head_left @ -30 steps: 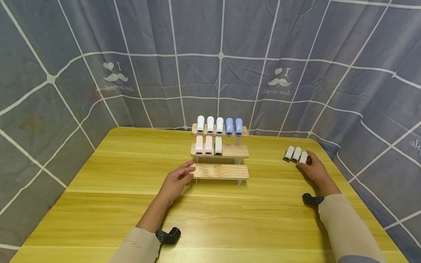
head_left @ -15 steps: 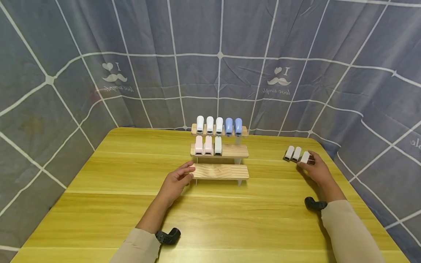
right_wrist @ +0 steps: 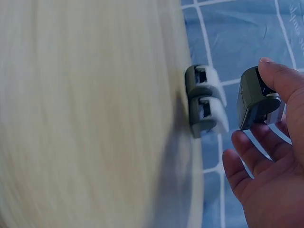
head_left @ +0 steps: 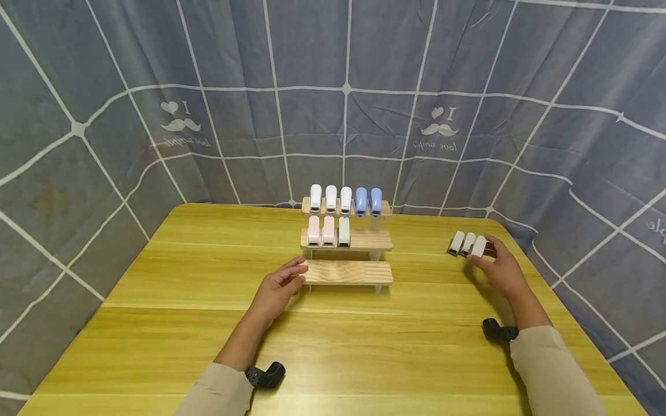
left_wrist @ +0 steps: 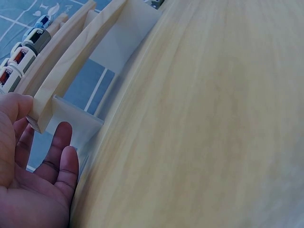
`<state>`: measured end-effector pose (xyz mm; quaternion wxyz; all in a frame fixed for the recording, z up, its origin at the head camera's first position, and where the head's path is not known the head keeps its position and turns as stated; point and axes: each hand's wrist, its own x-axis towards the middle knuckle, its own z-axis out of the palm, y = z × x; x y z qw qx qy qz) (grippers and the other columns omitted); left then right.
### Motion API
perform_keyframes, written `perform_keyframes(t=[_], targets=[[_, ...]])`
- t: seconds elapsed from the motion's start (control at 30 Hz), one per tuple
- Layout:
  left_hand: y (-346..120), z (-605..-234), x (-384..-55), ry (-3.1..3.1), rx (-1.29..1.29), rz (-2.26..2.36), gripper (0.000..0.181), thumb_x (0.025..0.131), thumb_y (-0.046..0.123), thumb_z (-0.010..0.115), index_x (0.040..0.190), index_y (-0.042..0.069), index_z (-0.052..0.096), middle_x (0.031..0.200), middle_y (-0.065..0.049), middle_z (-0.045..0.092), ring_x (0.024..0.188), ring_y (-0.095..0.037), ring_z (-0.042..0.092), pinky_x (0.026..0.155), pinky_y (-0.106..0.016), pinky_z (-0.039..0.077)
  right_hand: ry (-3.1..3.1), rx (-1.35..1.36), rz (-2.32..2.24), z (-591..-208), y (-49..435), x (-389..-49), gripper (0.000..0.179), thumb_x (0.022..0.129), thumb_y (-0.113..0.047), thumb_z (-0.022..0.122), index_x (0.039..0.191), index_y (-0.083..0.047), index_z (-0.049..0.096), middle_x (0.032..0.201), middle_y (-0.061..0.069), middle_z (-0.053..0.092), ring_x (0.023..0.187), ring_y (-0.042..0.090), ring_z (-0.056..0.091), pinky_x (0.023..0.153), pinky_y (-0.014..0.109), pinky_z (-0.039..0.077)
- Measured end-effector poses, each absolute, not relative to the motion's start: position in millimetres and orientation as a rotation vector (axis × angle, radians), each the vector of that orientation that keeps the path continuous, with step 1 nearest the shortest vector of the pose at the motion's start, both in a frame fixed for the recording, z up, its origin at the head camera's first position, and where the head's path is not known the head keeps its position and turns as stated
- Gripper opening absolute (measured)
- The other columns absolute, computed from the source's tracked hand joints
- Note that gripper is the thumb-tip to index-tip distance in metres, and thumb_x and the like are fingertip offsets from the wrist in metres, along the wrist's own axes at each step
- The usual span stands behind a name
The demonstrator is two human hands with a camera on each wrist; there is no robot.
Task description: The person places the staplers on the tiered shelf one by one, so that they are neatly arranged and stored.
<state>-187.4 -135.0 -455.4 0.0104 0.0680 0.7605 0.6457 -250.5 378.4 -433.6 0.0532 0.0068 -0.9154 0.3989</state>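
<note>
In the head view my right hand [head_left: 500, 270] pinches a small white stapler [head_left: 478, 247] with a dark base between thumb and fingers. The right wrist view shows this dark-based stapler [right_wrist: 254, 97] held apart from two white-and-dark staplers [right_wrist: 205, 102] standing side by side on the table. At the left end of the three-step wooden stand [head_left: 350, 272], my left hand [head_left: 274, 293] grips the lowest board. Its thumb lies on the board's end [left_wrist: 42, 107] in the left wrist view, the other fingers behind and below.
Three white staplers [head_left: 330, 198] and two blue staplers [head_left: 361, 200] line the top step. The middle step bears two pink staplers [head_left: 313, 231] and one pale grey-green stapler [head_left: 344, 231]. A grey checked curtain [head_left: 250, 127] hangs behind the wooden table [head_left: 333, 346].
My right hand has raised the third white stapler off the table and tilted it beside the other two. The left hand stays at the board's end.
</note>
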Motion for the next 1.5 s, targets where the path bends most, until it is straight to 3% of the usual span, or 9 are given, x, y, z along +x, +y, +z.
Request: perform_keyframes(t=[0.1,0.33,0.53,0.83,0.97,1.17,1.5], targets=[[-135,-455,-187,2.371,0.207,2.013,0.029,0.099,0.011,0.062,0.126,0.002,0.067,0.15,0.001,0.047,0.135,-0.024,0.045,0.088,-0.019,0.048,-2.756,0.063,1.182,-428,371,-248,0.083,0.096,-0.033,0.067,0.154,0.005,0.021,0.141,0.032,0.043,0.128,0.05,0.043,0.079,0.026,0.045],[-135,-454,-187,2.374,0.183,2.001,0.028,0.099,0.013,0.062,0.126,0.006,0.068,0.148,0.008,0.048,0.134,-0.018,0.047,0.088,-0.021,0.049,-2.683,0.176,1.185,-417,347,-244,0.074,0.095,-0.024,0.07,0.15,0.006,0.03,0.13,0.03,0.051,0.118,0.046,0.05,0.071,0.01,0.041],[-135,-454,-186,2.371,0.196,2.013,0.029,0.098,0.012,0.063,0.125,0.004,0.068,0.149,0.005,0.049,0.134,-0.02,0.047,0.087,-0.02,0.049,-2.698,0.245,1.198,-408,322,-242,0.079,0.095,-0.027,0.069,0.153,0.006,0.025,0.129,0.027,0.05,0.113,0.042,0.052,0.073,0.009,0.042],[-134,-454,-186,2.358,0.213,2.029,0.031,0.098,0.013,0.063,0.127,0.001,0.067,0.15,0.0,0.047,0.136,-0.023,0.045,0.086,-0.018,0.047,-2.663,0.319,1.185,-394,291,-242,0.077,0.093,-0.025,0.072,0.151,0.004,0.031,0.124,0.024,0.056,0.106,0.035,0.055,0.072,0.012,0.043],[-134,-454,-187,2.366,0.205,2.02,0.029,0.098,0.012,0.063,0.126,0.003,0.068,0.15,0.002,0.048,0.136,-0.022,0.045,0.088,-0.019,0.047,-2.662,0.336,1.183,-390,278,-242,0.078,0.093,-0.027,0.072,0.152,0.002,0.031,0.126,0.022,0.057,0.111,0.034,0.055,0.078,0.02,0.046],[-134,-455,-187,2.38,0.199,2.013,0.028,0.098,0.012,0.063,0.125,0.005,0.068,0.149,0.004,0.048,0.135,-0.022,0.045,0.089,-0.021,0.048,-2.662,0.375,1.213,-389,259,-242,0.078,0.093,-0.028,0.072,0.153,0.0,0.031,0.129,0.021,0.055,0.118,0.036,0.052,0.09,0.049,0.046],[-134,-455,-187,2.35,0.192,2.029,0.031,0.099,0.011,0.062,0.128,0.001,0.066,0.15,0.001,0.047,0.137,-0.022,0.043,0.089,-0.017,0.046,-2.627,0.45,1.256,-392,238,-242,0.077,0.09,-0.026,0.076,0.151,-0.002,0.036,0.127,0.018,0.058,0.118,0.033,0.053,0.09,0.05,0.046]])
